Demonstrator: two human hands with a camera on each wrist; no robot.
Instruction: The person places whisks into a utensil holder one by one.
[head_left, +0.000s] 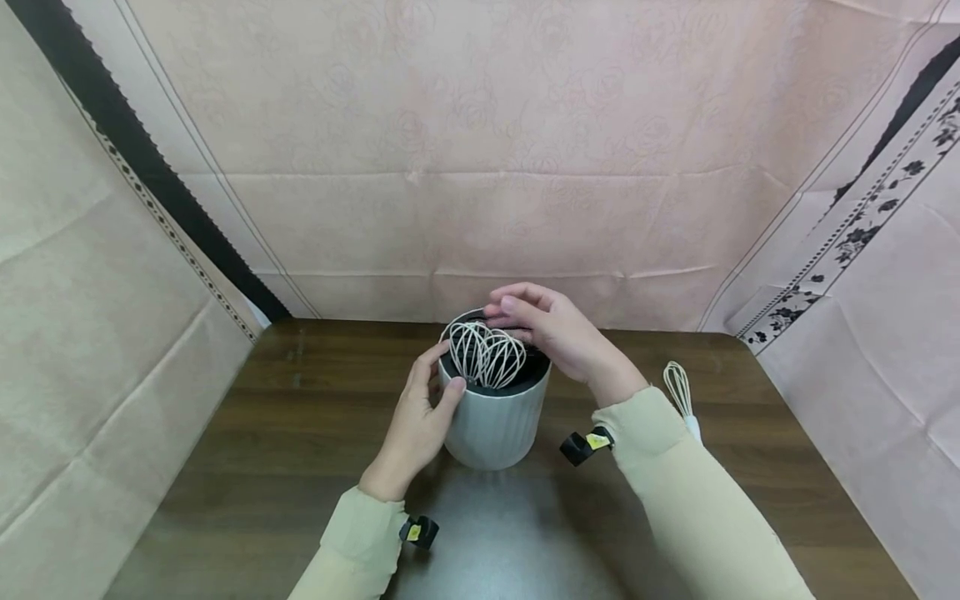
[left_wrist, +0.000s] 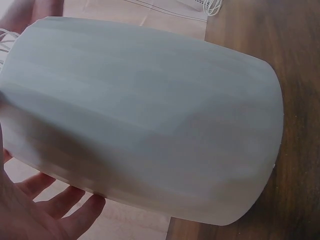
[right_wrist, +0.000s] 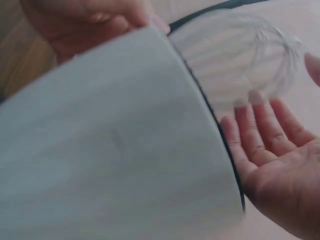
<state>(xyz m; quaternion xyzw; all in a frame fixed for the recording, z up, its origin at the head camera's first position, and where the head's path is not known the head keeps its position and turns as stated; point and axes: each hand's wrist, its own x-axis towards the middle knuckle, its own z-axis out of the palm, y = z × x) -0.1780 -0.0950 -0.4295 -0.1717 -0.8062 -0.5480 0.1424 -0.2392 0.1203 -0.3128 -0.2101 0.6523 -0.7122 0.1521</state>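
A pale grey ribbed pot point(head_left: 492, 429) with a dark inner lining stands upright on the table. White wire whisk heads point(head_left: 486, 354) stick up from its mouth; their handles are hidden inside. My left hand point(head_left: 420, 425) grips the pot at its left rim, thumb on the near side; in the left wrist view the fingers point(left_wrist: 82, 212) wrap along its wall. Beside the whisk wires, over the back right of the rim, my right hand point(head_left: 558, 333) has its fingers loosely extended and holds nothing. The right wrist view shows its palm point(right_wrist: 280, 170) facing the wires, which are blurred there.
Another whisk point(head_left: 678, 392) with a white handle lies on the brown wooden table point(head_left: 322, 467) to the right, partly covered by my right sleeve point(head_left: 675, 467). A pinkish cloth point(head_left: 480, 167) hangs behind the table, with pale cloths on both sides.
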